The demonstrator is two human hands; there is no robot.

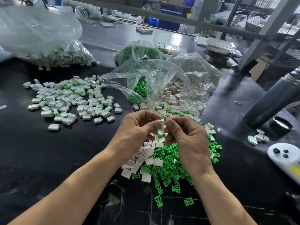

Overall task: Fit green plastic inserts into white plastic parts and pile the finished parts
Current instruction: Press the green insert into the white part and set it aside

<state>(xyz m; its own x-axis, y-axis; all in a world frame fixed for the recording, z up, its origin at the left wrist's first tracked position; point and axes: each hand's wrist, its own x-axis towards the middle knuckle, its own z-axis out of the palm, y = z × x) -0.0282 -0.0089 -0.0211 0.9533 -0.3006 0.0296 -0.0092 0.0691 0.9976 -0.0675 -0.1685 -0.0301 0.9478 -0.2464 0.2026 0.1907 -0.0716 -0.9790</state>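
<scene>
Two bare hands are meeting above the middle of a black table point(40, 159), seen from the person's own head. The left hand point(136, 127) is pinching a small white part point(159, 122) between thumb and forefinger. The right hand point(183, 135) is curling its fingers against that same part from the other side; whether it is holding a green insert there is hidden by the fingers. Directly under the hands, near the table's front edge, a heap of loose white parts point(142, 158) is lying beside, and partly mixed with, a heap of green inserts point(168, 169). Toward the left edge, a spread pile of finished parts point(71, 98), white with green showing, is sitting well apart from the hands. Behind the hands, an open clear bag point(162, 82) is spilling white and green pieces. Toward the far left corner, another clear bag point(42, 38) is holding more finished pieces. At the right edge, a white controller point(282, 156) and a dark grey cylinder point(272, 98) are resting.
</scene>
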